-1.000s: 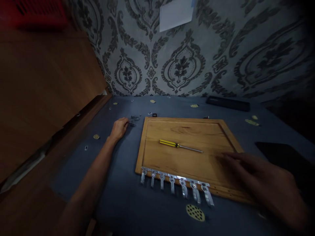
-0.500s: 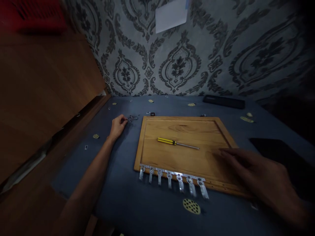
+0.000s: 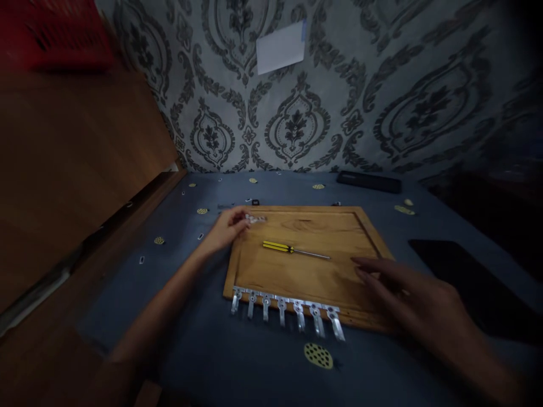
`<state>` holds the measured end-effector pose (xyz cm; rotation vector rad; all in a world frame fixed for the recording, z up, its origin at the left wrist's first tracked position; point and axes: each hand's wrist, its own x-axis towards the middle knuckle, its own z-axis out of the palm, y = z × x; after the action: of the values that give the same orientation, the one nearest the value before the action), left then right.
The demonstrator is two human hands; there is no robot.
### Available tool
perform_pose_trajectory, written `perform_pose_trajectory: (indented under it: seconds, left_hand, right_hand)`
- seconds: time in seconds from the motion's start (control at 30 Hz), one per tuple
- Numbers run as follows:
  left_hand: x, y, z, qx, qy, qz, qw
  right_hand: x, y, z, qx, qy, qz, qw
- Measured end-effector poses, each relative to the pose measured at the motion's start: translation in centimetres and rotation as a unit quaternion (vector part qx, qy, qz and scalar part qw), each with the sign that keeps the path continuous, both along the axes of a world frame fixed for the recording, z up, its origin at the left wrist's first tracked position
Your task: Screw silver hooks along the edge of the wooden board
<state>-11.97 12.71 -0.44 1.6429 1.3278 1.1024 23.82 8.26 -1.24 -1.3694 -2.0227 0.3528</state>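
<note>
A framed wooden board (image 3: 297, 226) lies on the blue patterned cloth. Several silvery metal hooks (image 3: 282, 310) line its near edge and stick out over it. Across the board's middle rests a screwdriver (image 3: 292, 249) with a yellow and black handle, its shaft pointing right. My left hand (image 3: 231, 229) is at the far left corner of the board, closed on a small metal hook (image 3: 256, 219) held between thumb and fingers; its shape is blurred. Over the right side of the board is my right hand (image 3: 418, 299), fingers stretched out and slightly apart.
Behind the board, a long dark case (image 3: 369, 181) lies near the papered wall. A flat black object (image 3: 458, 271) is on the right. Wooden furniture (image 3: 85, 169) bearing a red basket (image 3: 70, 42) stands at left. White paper (image 3: 280, 48) hangs on the wall.
My left hand has moved right from the cloth to the board's corner, bringing a metal hook with it. My right hand stays over the board's right side. The view has shifted slightly.
</note>
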Motion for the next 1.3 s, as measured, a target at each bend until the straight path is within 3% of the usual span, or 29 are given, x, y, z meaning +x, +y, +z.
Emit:
perform_pose_trajectory:
  seconds: [0.1,0.27,0.37,0.5,0.83,1.0,1.13,1.2,1.3]
  left_hand:
    - [3.7,-2.6,1.4,0.003,-0.005,-0.072,0.997]
    - [7.5,-5.7,2.0,-0.022,-0.025,-0.147,0.989]
    - [8.4,-6.3,2.0,-0.039,-0.052,-0.159,0.985]
    - [8.9,-6.4,2.1,-0.052,-0.072,-0.157,0.984]
    - [10.3,-7.5,3.0,-0.047,-0.039,-0.167,0.984]
    - [9.9,-7.3,3.1,0.038,-0.001,-0.1,0.994]
    - [10.2,-8.3,5.1,0.109,0.076,-0.064,0.989]
    - [11.1,-9.8,6.6,0.143,0.125,-0.104,0.976]
    - [12.1,-13.9,7.6,0.172,0.165,-0.239,0.941]
  right_hand:
    - [-0.4,-0.7,0.3,-0.012,0.054,0.093,0.994]
    - [-1.5,-1.9,0.3,0.021,0.086,0.163,0.983]
    - [-2.2,-2.4,0.6,0.031,0.089,0.2,0.975]
    - [-2.6,-2.7,1.0,0.048,0.121,0.202,0.971]
    - [-2.7,-3.1,1.1,0.014,0.228,0.253,0.94]
    - [-2.1,-2.9,1.9,-0.044,0.311,0.223,0.923]
    - [-1.6,-2.4,2.6,-0.059,0.379,0.161,0.909]
    - [-1.4,-2.1,2.7,-0.066,0.393,0.149,0.905]
    - [-1.3,-1.4,2.1,-0.085,0.392,0.136,0.906]
